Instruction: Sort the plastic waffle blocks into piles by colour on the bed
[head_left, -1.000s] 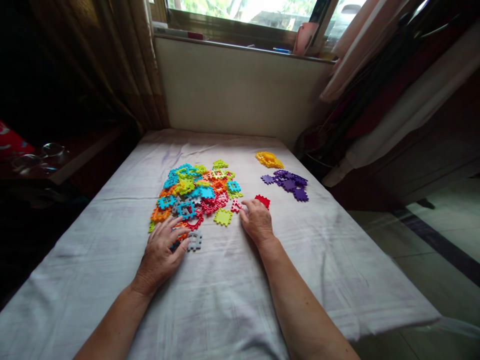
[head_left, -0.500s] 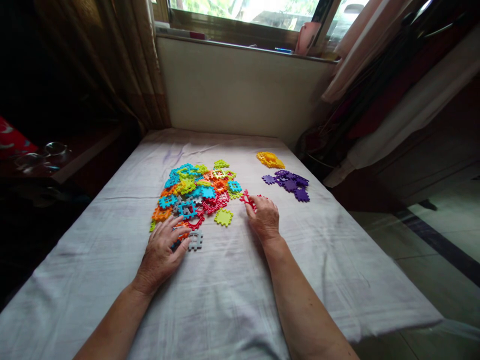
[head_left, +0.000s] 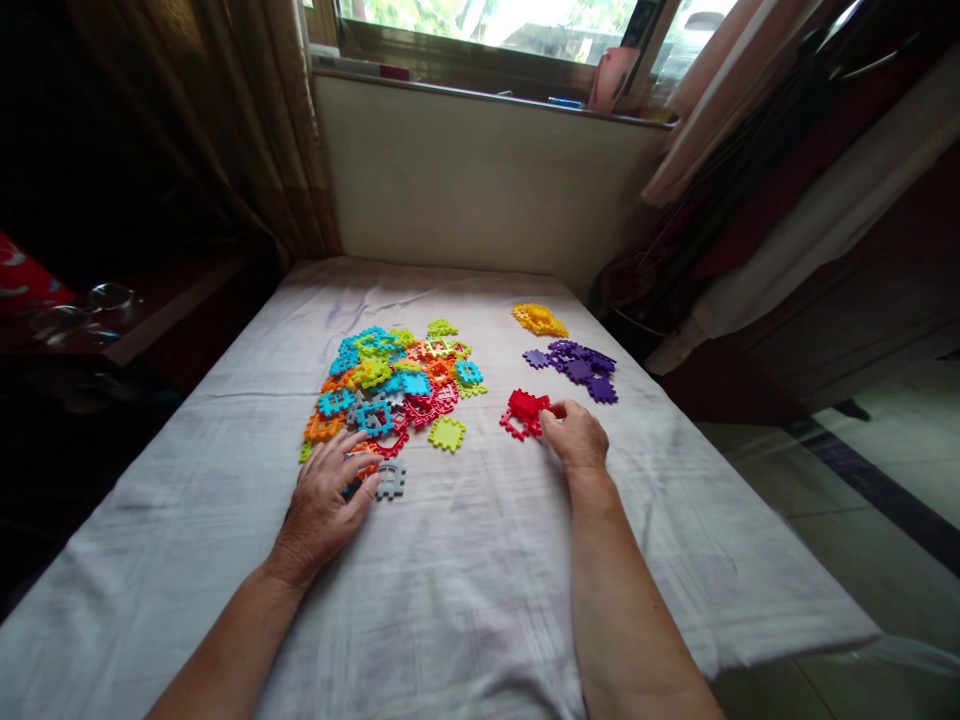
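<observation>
Red toothed interlocking tiles (head_left: 520, 424) lie together right of the mixed pile, some framed and one more solid. At their right edge is my right hand (head_left: 576, 436), thumb and fingers closed on a red piece. My left hand (head_left: 324, 500) lies with fingers spread on the near-left end of the mixed pile (head_left: 415, 384) of blue, orange, lime, red and grey tiles. Its fingers partly cover orange and blue pieces. Just beside its thumb sits a grey window-shaped tile (head_left: 391, 479). A lime square tile (head_left: 447, 434) lies apart, between the pile and the red tiles.
A purple group of tiles (head_left: 579, 368) and a yellow stack (head_left: 539, 320) sit at the far right of the cloth-covered table (head_left: 465, 600). Behind stands a wall below a window sill (head_left: 480, 90). Curtains hang at left, clothes at right.
My right hand has shifted right with a red piece, and the red tiles it covered now show more fully. My left hand has stayed in place.
</observation>
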